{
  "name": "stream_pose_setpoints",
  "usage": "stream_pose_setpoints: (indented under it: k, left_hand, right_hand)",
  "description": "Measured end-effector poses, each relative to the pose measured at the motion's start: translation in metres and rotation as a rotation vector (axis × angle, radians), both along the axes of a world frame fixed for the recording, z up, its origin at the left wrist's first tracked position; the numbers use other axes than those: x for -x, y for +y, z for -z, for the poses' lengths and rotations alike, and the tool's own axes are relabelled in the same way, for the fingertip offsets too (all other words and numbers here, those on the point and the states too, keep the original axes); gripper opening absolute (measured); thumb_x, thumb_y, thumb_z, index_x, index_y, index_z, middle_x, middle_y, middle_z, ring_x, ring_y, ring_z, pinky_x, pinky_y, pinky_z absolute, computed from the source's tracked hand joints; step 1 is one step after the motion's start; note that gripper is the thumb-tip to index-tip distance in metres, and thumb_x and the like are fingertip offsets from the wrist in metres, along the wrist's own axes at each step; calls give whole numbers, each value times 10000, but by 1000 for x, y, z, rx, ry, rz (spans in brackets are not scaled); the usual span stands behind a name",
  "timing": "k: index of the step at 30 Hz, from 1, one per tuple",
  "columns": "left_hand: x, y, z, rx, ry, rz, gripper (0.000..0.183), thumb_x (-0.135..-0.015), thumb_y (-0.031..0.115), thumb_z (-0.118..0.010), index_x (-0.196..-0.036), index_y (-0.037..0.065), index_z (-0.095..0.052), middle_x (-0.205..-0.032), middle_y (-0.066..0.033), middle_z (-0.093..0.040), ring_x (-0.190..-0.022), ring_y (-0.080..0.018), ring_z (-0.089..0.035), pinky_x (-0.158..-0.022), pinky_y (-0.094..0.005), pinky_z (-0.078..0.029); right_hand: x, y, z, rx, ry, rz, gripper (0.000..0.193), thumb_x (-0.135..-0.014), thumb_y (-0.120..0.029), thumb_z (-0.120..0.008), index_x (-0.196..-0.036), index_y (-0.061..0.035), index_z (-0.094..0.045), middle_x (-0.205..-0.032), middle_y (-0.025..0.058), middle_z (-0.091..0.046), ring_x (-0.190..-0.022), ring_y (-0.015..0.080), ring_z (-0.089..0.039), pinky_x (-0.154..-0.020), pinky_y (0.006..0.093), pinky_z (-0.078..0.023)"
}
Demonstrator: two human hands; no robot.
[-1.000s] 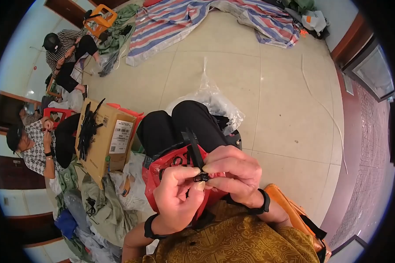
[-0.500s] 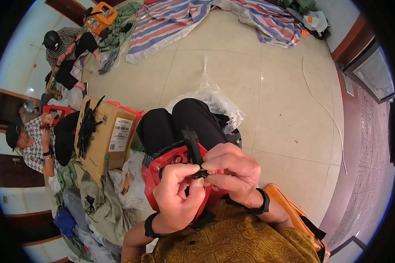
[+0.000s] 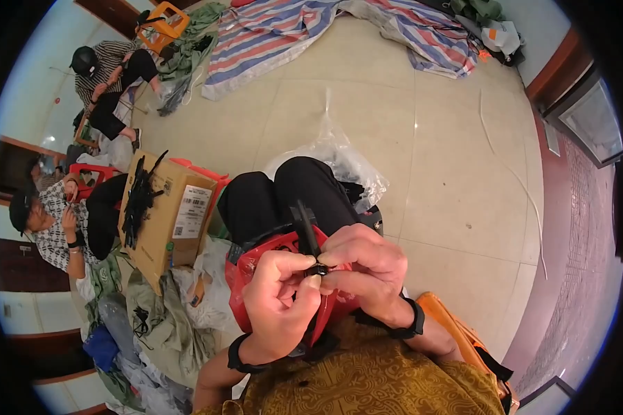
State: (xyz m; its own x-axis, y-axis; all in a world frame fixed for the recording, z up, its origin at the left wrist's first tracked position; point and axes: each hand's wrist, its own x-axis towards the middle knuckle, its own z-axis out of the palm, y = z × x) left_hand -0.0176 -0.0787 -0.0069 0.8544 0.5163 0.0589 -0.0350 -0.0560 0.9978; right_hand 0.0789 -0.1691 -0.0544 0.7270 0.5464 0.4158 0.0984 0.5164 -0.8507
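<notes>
My left hand [image 3: 282, 301] pinches a small shiny black piece between thumb and fingertips, at the near end of a flat black strap [image 3: 306, 232]. My right hand [image 3: 368, 266] pinches the same end from the other side, its fingertips almost meeting the left ones. The strap's free end points away from me, over my lap. The fingers partly hide the black piece, so I cannot make out its exact shape. Beneath both hands, a red plastic bag [image 3: 237, 294] lies on my lap with dark items inside.
A cardboard box [image 3: 156, 256] at my left carries a bundle of black straps [image 3: 142, 197]. Two people sit farther left, one holding something small. Clear plastic [image 3: 332, 145] lies beyond my knees, a striped sheet [image 3: 270, 41] farther off. Cloth [image 3: 166, 318] heaps at lower left.
Both hands still pinch the black strap's end, with fingertips slightly shifted around the small piece. The whole view has moved a little.
</notes>
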Motion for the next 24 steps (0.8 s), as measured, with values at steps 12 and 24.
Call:
stream_pose_setpoints:
  k: [12,24]
  left_hand:
    - [0,1,-8,22,32,71,210,-759,-123,-477,-951,-57,-423,-856,-119,-535,-735,-150,-595,-658,-250,-518]
    - [3,-2,-5,-42,21,58,227,-748,-135,-486,-954,-55,-433,-853,-121,-546,-732,-146,-596,-646,-238,-504]
  right_hand:
    - [-3,-5,-11,-37,313,-192,168,-604,75,-590,-768,52,-621,-775,120,-560,-665,155,-553,-538,235,-441]
    - [-1,-5,-11,-29,204,-138,158,-604,69,-585,-759,54,-616,-758,126,-560,-624,165,-551,-526,236,-433]
